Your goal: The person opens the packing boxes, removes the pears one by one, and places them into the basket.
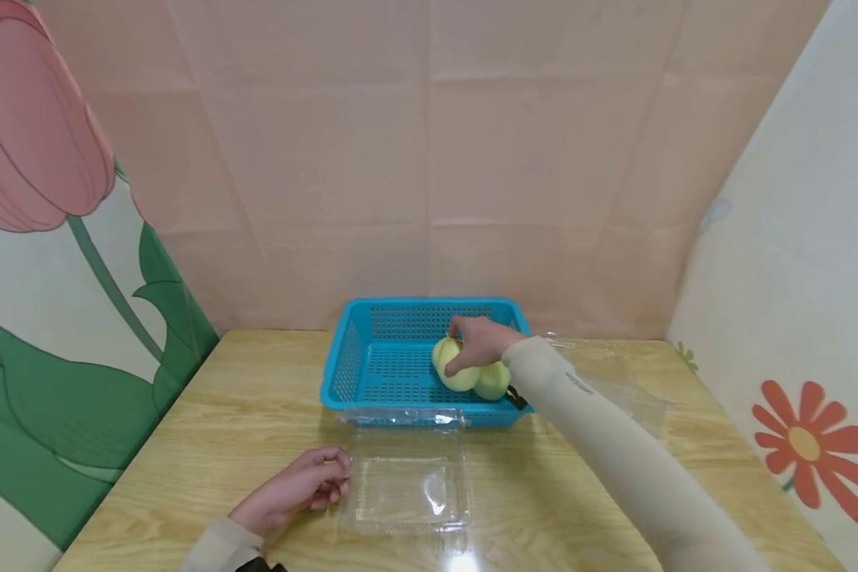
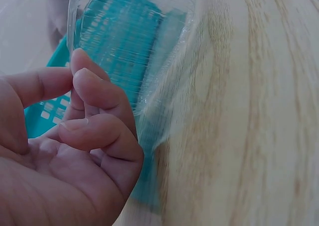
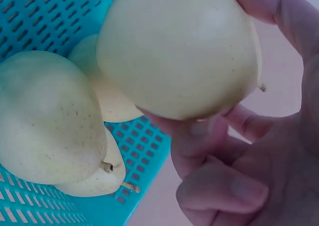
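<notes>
My right hand (image 1: 481, 342) reaches over the right side of a blue slotted basket (image 1: 345, 357) and grips a pale yellow pear (image 3: 174, 52) between thumb and fingers. In the right wrist view, 3 more pears lie in the basket below it: a large speckled pear (image 3: 47, 116), one partly hidden behind the held fruit, and one underneath. Near the table's front, my left hand (image 1: 303, 486) pinches the left edge of an open clear plastic container (image 1: 407, 488) between thumb and fingertip. Its other fingers are curled. No fruit shows in the container.
More clear plastic (image 1: 629, 397) lies on the wooden table (image 1: 257, 397) to the right of the basket. A pink sheet (image 1: 429, 159) hangs behind. Printed panels with a tulip (image 1: 36, 119) and a red flower (image 1: 804, 445) border the left and right sides.
</notes>
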Demonstrator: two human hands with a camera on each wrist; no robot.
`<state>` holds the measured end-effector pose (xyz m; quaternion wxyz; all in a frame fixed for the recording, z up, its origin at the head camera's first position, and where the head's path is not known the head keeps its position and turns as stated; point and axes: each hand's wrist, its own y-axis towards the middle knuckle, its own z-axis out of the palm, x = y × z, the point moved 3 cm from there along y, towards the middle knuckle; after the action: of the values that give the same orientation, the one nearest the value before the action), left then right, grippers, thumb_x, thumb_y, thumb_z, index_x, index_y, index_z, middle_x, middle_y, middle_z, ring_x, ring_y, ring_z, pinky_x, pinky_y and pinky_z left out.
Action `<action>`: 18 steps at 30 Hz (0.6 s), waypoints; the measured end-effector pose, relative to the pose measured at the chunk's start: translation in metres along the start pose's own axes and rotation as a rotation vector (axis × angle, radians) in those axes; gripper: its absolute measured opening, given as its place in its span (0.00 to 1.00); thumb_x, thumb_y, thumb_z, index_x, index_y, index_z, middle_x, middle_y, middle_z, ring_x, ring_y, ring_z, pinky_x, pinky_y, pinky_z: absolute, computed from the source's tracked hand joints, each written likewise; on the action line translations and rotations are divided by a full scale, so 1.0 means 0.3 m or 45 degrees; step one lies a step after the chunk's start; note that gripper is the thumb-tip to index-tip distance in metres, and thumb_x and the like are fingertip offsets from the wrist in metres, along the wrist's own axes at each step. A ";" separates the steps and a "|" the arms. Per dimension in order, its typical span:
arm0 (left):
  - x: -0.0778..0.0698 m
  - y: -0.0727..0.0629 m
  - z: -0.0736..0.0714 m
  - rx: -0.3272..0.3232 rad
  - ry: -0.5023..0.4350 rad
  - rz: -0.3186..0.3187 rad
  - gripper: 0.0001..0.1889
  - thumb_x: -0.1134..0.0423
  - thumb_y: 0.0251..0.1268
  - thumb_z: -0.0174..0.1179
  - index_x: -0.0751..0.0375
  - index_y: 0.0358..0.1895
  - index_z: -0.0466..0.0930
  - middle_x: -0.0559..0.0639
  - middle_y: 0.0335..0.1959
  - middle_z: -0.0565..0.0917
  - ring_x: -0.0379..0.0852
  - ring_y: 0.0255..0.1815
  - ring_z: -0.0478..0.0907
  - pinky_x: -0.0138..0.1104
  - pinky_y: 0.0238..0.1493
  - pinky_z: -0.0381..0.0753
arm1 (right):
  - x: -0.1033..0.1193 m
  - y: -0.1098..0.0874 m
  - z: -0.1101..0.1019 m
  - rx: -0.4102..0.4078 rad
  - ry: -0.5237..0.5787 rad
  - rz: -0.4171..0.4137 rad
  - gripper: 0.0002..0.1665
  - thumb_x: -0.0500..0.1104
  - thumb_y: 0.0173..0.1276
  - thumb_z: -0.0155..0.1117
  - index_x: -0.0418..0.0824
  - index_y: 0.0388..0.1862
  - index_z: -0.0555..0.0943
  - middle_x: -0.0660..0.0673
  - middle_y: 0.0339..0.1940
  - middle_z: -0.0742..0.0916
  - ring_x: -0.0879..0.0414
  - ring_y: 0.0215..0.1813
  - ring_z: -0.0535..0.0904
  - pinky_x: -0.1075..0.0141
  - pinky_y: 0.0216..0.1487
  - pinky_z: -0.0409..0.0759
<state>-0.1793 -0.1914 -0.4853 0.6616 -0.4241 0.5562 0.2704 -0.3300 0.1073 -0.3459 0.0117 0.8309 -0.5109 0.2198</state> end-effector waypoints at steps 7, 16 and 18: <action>-0.006 -0.004 0.005 0.016 0.000 -0.010 0.04 0.64 0.72 0.53 0.60 0.37 0.72 0.46 0.27 0.79 0.36 0.24 0.71 0.25 0.20 0.65 | 0.024 0.027 0.030 0.111 -0.069 -0.074 0.35 0.57 0.57 0.74 0.48 0.61 0.74 0.44 0.57 0.81 0.51 0.48 0.77 0.57 0.45 0.77; -0.008 -0.007 0.004 0.028 0.001 0.009 0.05 0.64 0.73 0.52 0.60 0.37 0.72 0.46 0.27 0.79 0.37 0.24 0.70 0.25 0.20 0.64 | 0.038 0.034 0.054 0.187 -0.161 -0.038 0.34 0.55 0.55 0.77 0.48 0.58 0.75 0.48 0.50 0.81 0.52 0.46 0.76 0.58 0.43 0.77; -0.007 -0.008 0.005 0.030 0.000 0.008 0.04 0.65 0.73 0.52 0.59 0.36 0.72 0.45 0.26 0.79 0.36 0.23 0.70 0.25 0.20 0.64 | 0.039 0.034 0.062 0.204 -0.181 -0.020 0.34 0.55 0.54 0.78 0.47 0.57 0.75 0.49 0.47 0.81 0.52 0.45 0.76 0.59 0.41 0.77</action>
<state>-0.1770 -0.1911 -0.4826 0.6658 -0.4145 0.5605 0.2658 -0.3276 0.0879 -0.3603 -0.0894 0.8468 -0.4846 0.2003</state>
